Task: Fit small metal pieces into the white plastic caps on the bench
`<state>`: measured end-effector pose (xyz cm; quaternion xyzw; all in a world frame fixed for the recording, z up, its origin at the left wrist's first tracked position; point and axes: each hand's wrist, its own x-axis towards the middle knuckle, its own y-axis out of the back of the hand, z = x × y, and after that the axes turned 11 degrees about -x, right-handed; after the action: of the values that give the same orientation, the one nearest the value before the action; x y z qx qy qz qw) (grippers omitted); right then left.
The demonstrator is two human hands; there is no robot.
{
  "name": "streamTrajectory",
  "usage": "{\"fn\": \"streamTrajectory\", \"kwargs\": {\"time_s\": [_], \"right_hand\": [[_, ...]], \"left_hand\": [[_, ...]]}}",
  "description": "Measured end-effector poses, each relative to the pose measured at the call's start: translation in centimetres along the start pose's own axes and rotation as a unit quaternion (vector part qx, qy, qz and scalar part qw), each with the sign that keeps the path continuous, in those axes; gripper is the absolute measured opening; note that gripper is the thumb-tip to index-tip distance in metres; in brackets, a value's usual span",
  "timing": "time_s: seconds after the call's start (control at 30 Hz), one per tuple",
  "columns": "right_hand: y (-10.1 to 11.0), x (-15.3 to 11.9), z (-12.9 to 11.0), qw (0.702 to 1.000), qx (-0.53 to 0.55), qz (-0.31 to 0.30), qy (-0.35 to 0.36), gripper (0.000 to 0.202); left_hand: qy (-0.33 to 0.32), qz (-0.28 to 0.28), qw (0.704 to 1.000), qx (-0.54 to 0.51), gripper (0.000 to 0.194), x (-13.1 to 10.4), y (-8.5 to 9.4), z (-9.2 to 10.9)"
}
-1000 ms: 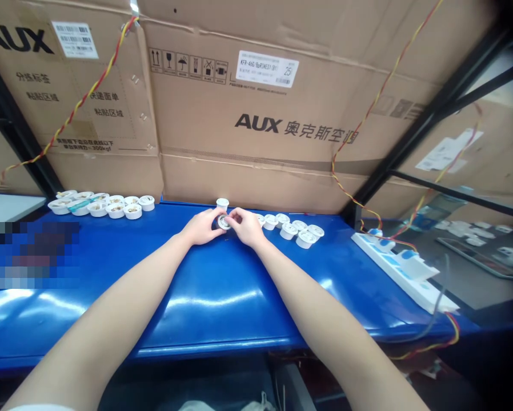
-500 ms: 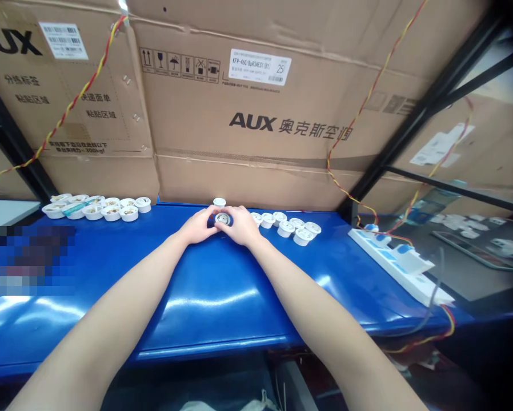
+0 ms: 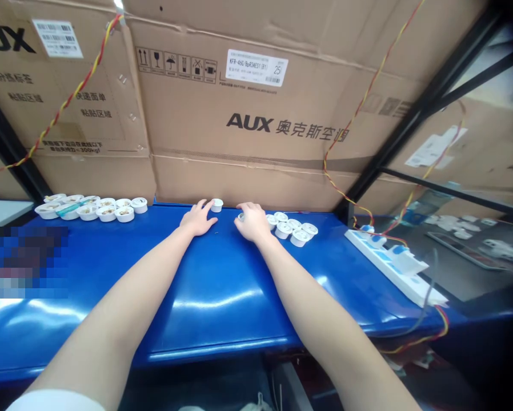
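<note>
My left hand [image 3: 199,219] has its fingers spread, thumb pointing right, over the blue surface [image 3: 222,262]. Its fingertips are right beside a small white round cup [image 3: 217,206] at the back edge; I cannot tell whether they touch it. My right hand [image 3: 253,222] is curled around another small white cup [image 3: 241,217], of which only a bit shows between thumb and fingers. Just right of that hand stands a cluster of similar white cups [image 3: 299,238], several of them close together.
At the left back, two rows of white cups [image 3: 107,214] hold brownish bits, with a teal stick-like thing [image 3: 73,206] across some. A white power strip [image 3: 393,268] lies at the right. Cardboard [image 3: 248,165] walls the back, with twisted red-yellow wires [image 3: 74,97] hanging before it.
My hands were together around one white cup in the middle. They have parted: the right moved right with the cup, and the left opened and moved slightly left, beside the back cup.
</note>
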<state>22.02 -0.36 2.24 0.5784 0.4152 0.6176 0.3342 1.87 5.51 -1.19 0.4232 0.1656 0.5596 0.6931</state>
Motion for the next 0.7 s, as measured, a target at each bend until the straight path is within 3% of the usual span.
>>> {"fn": "streamTrajectory", "kwargs": {"time_s": [0.07,0.17,0.37,0.57,0.7], "right_hand": [[0.3,-0.4,-0.6,0.996,0.039,0.008,0.081,0.031],[0.3,-1.0,-2.3,0.982,0.074,-0.047,0.168,0.025],[-1.6,-1.2,-4.9,0.983,0.071,-0.097,0.141,0.026],[-2.4,-0.4,-5.0,0.987,0.074,-0.095,0.104,0.019],[-2.1,-0.8,-5.2,0.985,0.09,-0.084,0.123,0.017]], "left_hand": [[0.01,0.012,1.0,0.027,0.058,0.4,-0.3,0.3],[0.004,0.046,0.999,0.024,0.045,0.5,-0.6,0.3],[-0.009,0.146,0.987,-0.07,0.012,0.4,-0.4,-0.8],[-0.001,0.176,0.975,-0.135,0.023,0.6,-0.4,-1.3],[0.032,0.181,0.972,-0.148,0.024,0.4,-0.1,-1.1]]}}
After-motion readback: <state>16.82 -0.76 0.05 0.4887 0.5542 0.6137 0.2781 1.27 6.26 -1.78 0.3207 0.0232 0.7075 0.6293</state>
